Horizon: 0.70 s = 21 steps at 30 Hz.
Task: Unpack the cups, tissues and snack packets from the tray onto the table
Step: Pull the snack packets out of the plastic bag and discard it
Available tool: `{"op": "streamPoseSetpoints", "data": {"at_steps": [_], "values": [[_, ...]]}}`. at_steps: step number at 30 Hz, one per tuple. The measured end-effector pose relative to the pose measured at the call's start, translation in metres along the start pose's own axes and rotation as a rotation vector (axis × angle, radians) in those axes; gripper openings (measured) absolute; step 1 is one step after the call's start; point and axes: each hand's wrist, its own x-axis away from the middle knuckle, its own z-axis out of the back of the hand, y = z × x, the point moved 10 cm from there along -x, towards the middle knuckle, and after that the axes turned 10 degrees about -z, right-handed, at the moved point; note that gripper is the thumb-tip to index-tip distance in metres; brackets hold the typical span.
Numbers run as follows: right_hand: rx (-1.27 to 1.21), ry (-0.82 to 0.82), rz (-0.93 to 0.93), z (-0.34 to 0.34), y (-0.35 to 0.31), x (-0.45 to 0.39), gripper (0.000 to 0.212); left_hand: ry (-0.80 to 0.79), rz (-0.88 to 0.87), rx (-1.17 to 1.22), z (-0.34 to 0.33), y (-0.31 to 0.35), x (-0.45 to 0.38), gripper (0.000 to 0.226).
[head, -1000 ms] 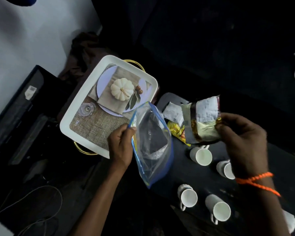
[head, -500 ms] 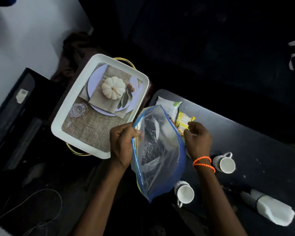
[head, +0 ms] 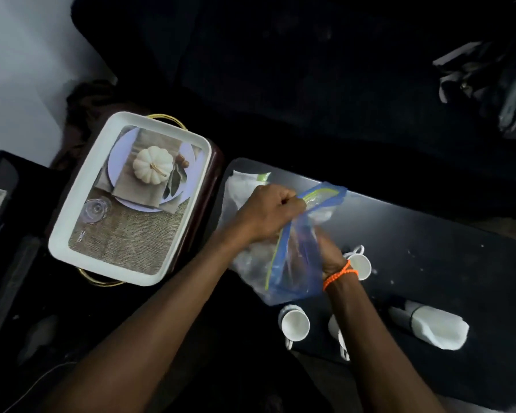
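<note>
My left hand [head: 270, 210] grips the blue zip edge of a clear plastic bag [head: 295, 263] over the dark table [head: 429, 234]. My right hand [head: 329, 251], with an orange bracelet at the wrist, reaches into the bag's mouth; its fingers are hidden behind the plastic. A white snack packet [head: 239, 186] lies on the table just beyond my left hand. Three white cups stand on the table: one [head: 359, 263] behind my right wrist, one [head: 294, 323] and another [head: 338, 332] near the front edge. The white tray [head: 72, 234] with a pumpkin picture sits to the left.
A white tissue roll [head: 438, 329] in a dark holder lies at the table's right front. A dark flat device [head: 6, 222] is left of the tray. Dark furniture fills the back, and a cable lies on the floor at the lower left.
The bag has moved right, from beside the tray to over the table. My right hand has gone from the snack packets into the bag's mouth. The view shifted right.
</note>
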Motion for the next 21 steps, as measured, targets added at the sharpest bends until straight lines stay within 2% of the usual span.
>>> {"op": "streamPoseSetpoints", "data": {"at_steps": [2, 3, 4, 5, 6, 8, 9, 10, 11, 12, 13, 14, 15, 16, 17, 18, 21], "values": [[0.002, 0.162, 0.034, 0.037, -0.013, -0.006, 0.02, -0.007, -0.178, -0.307, 0.0, 0.018, -0.004, 0.033], [-0.043, 0.218, 0.044, 0.051, -0.021, -0.007, 0.018, 0.05, -0.223, -0.404, 0.003, 0.022, -0.004, 0.032], [-0.135, 0.253, 0.041, 0.063, -0.029, -0.003, 0.019, 0.134, -0.226, -0.459, 0.007, 0.023, -0.004, 0.039], [-0.219, 0.258, 0.04, 0.074, -0.035, 0.001, 0.026, 0.19, -0.158, -0.446, 0.009, 0.019, -0.006, 0.049], [-0.283, 0.268, 0.052, 0.085, -0.039, 0.005, 0.032, 0.184, -0.036, -0.33, 0.004, 0.008, -0.007, 0.057], [-0.252, 0.305, 0.079, 0.092, -0.052, 0.019, 0.032, 0.016, 0.254, 0.248, -0.04, -0.008, -0.005, 0.057], [-0.182, 0.332, 0.114, 0.098, -0.059, 0.025, 0.023, -0.07, 0.333, 0.525, -0.069, -0.004, -0.004, 0.05], [-0.077, 0.41, 0.144, 0.106, -0.069, 0.032, 0.013, -0.114, 0.336, 0.703, -0.089, 0.005, -0.007, 0.037], [0.019, 0.51, 0.174, 0.117, -0.079, 0.041, 0.026, -0.112, 0.303, 0.765, -0.101, 0.015, -0.012, 0.02], [0.145, 0.58, 0.21, 0.128, -0.09, 0.052, 0.042, -0.079, 0.269, 0.785, -0.108, 0.027, -0.018, 0.009], [0.287, 0.655, 0.245, 0.14, -0.103, 0.062, 0.05, -0.029, 0.262, 0.776, -0.114, 0.034, -0.025, 0.015], [0.448, 0.687, 0.305, 0.144, -0.115, 0.074, 0.05, 0.018, 0.274, 0.762, -0.121, 0.04, -0.031, 0.021], [0.643, 0.736, 0.366, 0.146, -0.129, 0.09, 0.039, 0.047, 0.291, 0.733, -0.128, 0.046, -0.038, 0.025], [0.688, 0.735, 0.418, 0.148, -0.136, 0.106, 0.019, 0.055, 0.303, 0.701, -0.138, 0.052, -0.044, 0.027], [0.727, 0.753, 0.457, 0.155, -0.142, 0.121, 0.01, 0.056, 0.31, 0.672, -0.149, 0.058, -0.05, 0.029], [0.786, 0.773, 0.473, 0.167, -0.145, 0.137, 0.018, 0.068, 0.316, 0.655, -0.159, 0.064, -0.056, 0.032], [0.589, 0.756, 0.535, 0.209, -0.149, 0.195, 0.044, 0.186, 0.307, 0.492, -0.178, 0.073, -0.072, 0.043]]}}
